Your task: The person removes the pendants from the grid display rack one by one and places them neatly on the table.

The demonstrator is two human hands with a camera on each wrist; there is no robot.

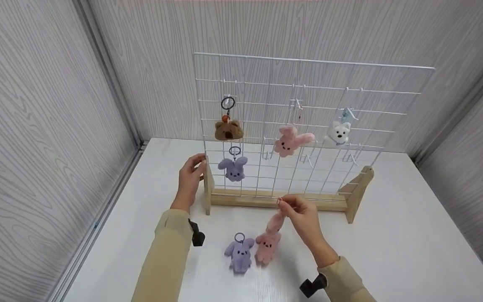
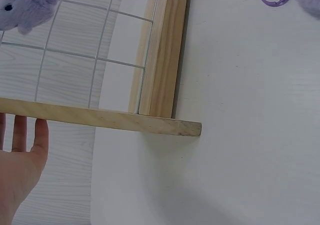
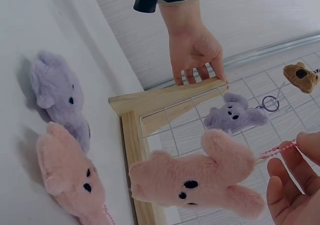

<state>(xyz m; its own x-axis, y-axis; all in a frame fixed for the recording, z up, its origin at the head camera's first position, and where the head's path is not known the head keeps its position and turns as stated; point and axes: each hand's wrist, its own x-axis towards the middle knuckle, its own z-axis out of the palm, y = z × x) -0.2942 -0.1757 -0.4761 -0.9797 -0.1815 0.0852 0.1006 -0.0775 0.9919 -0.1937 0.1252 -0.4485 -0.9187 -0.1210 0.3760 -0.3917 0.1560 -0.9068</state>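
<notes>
My right hand (image 1: pixel 304 214) pinches the pink bead chain (image 3: pixel 277 151) of a pink plush bunny keychain (image 3: pixel 195 182), which hangs below the fingers in front of the wire rack (image 1: pixel 266 176). Beneath it, a second pink plush keychain (image 1: pixel 268 248) lies on the white table beside a purple plush keychain (image 1: pixel 240 253) with a ring. At the rack's left end, my left hand (image 1: pixel 189 178) touches the wooden side support (image 2: pixel 100 117), its fingertips against the outer side. The left wrist view shows those fingers (image 2: pixel 41 135) fairly straight.
On the rack's hooks hang a brown bear keychain (image 1: pixel 229 131), a purple bunny keychain (image 1: pixel 235 170), a pink bunny keychain (image 1: pixel 289 142) and a white plush keychain (image 1: pixel 338 134). Bare hooks (image 1: pixel 306 159) stick out lower down. A wooden crossbar (image 1: pixel 241 200) joins the side supports.
</notes>
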